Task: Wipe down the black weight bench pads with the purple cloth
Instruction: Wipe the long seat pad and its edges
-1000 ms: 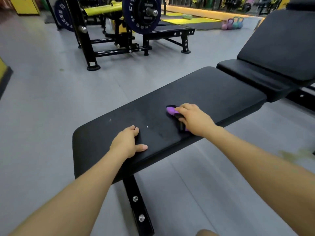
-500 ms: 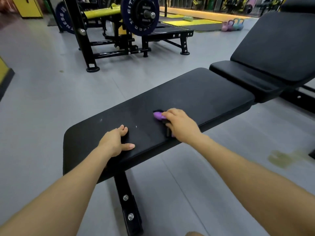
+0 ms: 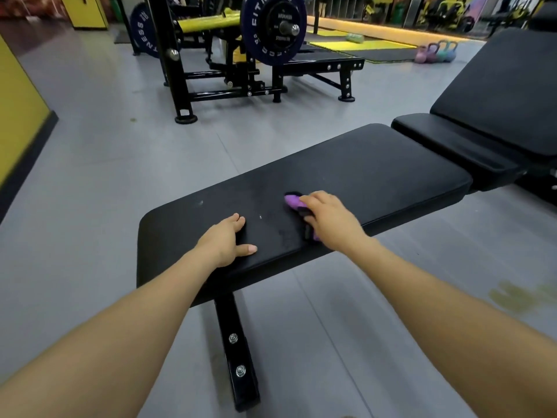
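The right hand (image 3: 330, 220) lies on the flat seat pad (image 3: 346, 182) of the black weight bench, fingers curled over the purple cloth (image 3: 292, 201) and pressing it against the pad. Only a bunched purple end of the cloth shows past the fingertips, with a small purple edge peeking out near the heel of the hand; the rest is hidden under the palm.

The left hand (image 3: 224, 238) sits on the same pad, to the left of the right hand and nearer the pad's end. Its fingers are straight and held together, flat on the surface, the thumb stretched out towards the right hand. It holds nothing. Between the two hands the pad carries a few pale specks and a dull smear.

Beyond the right hand, further along the bench, the seat pad ends and a shorter black pad (image 3: 452, 146) follows, then the inclined back pad (image 3: 506, 107) rising to the right. Below the left hand a black steel leg (image 3: 236, 351) with two bolts runs down to the grey floor (image 3: 105, 164).

Far beyond both hands stands a black rack (image 3: 180, 70) with a dark blue weight plate (image 3: 272, 28) on a bar, and a row of coloured kettlebells (image 3: 435, 52) sits on the floor.
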Demonstrator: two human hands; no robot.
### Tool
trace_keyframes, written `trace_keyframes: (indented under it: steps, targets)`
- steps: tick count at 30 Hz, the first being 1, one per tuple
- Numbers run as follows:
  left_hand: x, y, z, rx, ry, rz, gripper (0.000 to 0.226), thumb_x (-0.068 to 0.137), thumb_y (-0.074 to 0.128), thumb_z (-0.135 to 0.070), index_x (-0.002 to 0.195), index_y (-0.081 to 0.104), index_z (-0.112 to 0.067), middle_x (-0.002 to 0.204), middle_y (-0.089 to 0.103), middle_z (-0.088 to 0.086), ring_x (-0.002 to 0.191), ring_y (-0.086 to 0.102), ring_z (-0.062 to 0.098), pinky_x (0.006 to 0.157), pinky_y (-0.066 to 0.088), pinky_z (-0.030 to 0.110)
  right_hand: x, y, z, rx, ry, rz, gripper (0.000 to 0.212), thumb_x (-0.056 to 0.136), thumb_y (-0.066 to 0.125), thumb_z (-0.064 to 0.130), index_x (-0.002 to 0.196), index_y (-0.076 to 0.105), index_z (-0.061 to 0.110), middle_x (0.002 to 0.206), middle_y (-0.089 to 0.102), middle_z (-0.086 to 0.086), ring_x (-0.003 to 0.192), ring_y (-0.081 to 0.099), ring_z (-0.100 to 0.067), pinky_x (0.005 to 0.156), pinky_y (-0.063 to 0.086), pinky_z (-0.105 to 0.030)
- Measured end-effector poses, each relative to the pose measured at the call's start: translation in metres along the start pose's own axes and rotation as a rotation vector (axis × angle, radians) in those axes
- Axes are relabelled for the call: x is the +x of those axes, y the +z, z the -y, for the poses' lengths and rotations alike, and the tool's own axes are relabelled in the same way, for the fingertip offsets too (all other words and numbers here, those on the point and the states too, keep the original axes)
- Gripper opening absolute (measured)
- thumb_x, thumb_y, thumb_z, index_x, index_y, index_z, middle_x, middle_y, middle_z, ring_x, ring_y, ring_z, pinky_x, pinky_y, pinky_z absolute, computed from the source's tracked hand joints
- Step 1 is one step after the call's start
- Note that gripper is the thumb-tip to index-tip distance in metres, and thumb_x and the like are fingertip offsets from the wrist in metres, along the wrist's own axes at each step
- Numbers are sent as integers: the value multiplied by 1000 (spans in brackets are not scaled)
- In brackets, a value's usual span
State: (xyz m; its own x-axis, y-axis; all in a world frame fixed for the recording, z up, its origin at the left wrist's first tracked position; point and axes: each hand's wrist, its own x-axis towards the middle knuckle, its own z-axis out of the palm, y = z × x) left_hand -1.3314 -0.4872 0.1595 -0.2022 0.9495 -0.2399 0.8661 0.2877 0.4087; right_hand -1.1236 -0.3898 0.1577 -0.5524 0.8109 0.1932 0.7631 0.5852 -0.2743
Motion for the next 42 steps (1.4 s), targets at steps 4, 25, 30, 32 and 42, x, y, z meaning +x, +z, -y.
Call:
trace_keyframes:
  steps: [4,25,30,32,42]
  targets:
    - [-18,3,15,20,5,-122,74,88,58,-44,148,22,-21,156,15,-6,141,23,21,114,26,39,8,-8,-8,-88,275,-134,39,97,41,17,135,39,11,137,38,-9,130,28,-27,86,43,-40]
    - [-26,-18,54,68,-143,23,93,77,68,-51,149,17,-24,157,10,-6,143,18,22,114,24,34,47,49,83,-192,-235,-80,34,94,45,20,125,47,6,123,46,-12,110,44,-31,90,40,-35]
    - [-27,-20,50,90,-143,28,93,76,67,-52,149,17,-24,157,12,-5,142,22,23,111,27,35,10,47,79,-145,-440,-34,29,90,56,20,117,56,9,109,55,-9,96,53,-30,74,47,-35]
    - [-26,-21,51,79,-143,21,93,75,68,-52,149,18,-24,157,13,-6,142,23,22,110,28,34,45,48,73,-165,-395,-14,36,95,48,24,127,49,9,122,49,-11,109,47,-31,86,42,-37]
    - [-27,-22,53,61,-143,23,94,74,69,-53,148,19,-25,157,14,-8,142,23,21,111,27,34,38,46,85,-247,-356,-44,35,96,43,28,128,46,13,124,45,-4,114,43,-24,70,42,-31]
